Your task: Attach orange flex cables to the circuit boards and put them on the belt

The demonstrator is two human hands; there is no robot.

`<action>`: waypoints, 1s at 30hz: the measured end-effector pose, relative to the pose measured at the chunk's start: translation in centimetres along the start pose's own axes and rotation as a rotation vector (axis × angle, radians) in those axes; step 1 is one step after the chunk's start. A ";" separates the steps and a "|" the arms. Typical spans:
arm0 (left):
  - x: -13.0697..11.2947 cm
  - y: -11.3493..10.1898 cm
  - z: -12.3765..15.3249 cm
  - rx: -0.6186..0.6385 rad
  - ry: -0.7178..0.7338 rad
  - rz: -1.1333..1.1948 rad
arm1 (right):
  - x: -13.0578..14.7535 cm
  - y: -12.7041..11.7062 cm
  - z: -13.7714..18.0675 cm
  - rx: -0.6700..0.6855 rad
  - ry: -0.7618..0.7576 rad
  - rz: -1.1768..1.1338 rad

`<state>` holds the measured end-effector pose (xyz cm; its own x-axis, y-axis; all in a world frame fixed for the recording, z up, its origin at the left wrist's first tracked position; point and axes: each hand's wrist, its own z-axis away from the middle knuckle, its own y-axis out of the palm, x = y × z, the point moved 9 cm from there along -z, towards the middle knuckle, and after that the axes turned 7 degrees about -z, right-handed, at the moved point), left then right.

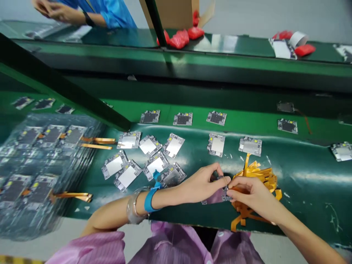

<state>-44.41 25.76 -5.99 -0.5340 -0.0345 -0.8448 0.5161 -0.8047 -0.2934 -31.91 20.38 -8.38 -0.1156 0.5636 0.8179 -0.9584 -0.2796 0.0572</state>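
**Working close beside a tangle**

Near the front edge of the table [310, 176], we are holding a circuit board [214, 198] in the left hand [205, 183], thumb and fingers closing on it. Our right hand [254, 194] is pinching narrowly at the board's right edge; we cannot tell whether those fingers are gripping the board or something small against it. The orange ribbon cables [265, 178] are lying heaped around and beyond that hand, so we are judging a snag likeliest: a strip catching on the fingers could be dragging others along. Pressing crookedly could be harming the edge parts.

Our left forearm, wearing a blue strap [150, 200], is partly covering one of the loose boards [128, 176]; a careless sweep could be knocking them together. Left of these, clear trays [74, 172] are carrying more boards. Beyond, others are lying on a bright green strip [247, 117]. Farthest off, red packets [180, 38] are resting near a co-worker's hands [59, 13].
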 end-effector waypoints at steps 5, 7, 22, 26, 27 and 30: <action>0.3 -8.8 -4.3 -0.381 0.159 -0.318 | 4.3 -8.4 -2.3 -0.273 -0.187 -0.085; 1.6 -13.6 -6.3 -0.536 0.136 -0.403 | 7.4 -12.7 -3.6 -0.374 -0.293 -0.082; 5.4 -22.8 -11.1 -0.676 0.000 -0.682 | 7.6 -21.1 -4.1 -0.665 -0.397 0.452; 2.4 -22.2 -7.2 -0.809 0.074 -0.617 | 4.3 -13.7 -2.4 -0.429 -0.394 0.607; 1.5 -21.7 -5.9 -0.847 0.101 -0.588 | 3.7 -12.5 -1.9 -0.404 -0.391 0.642; -0.2 -19.3 -2.4 -0.865 0.165 -0.500 | 2.2 -11.3 -0.5 -0.434 -0.381 0.723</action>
<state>-52.68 42.74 -1.27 -0.7565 0.3236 -0.5683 0.6016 0.0038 -0.7988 -21.44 25.20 -7.53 -0.7037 0.0501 0.7087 -0.7094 -0.1045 -0.6970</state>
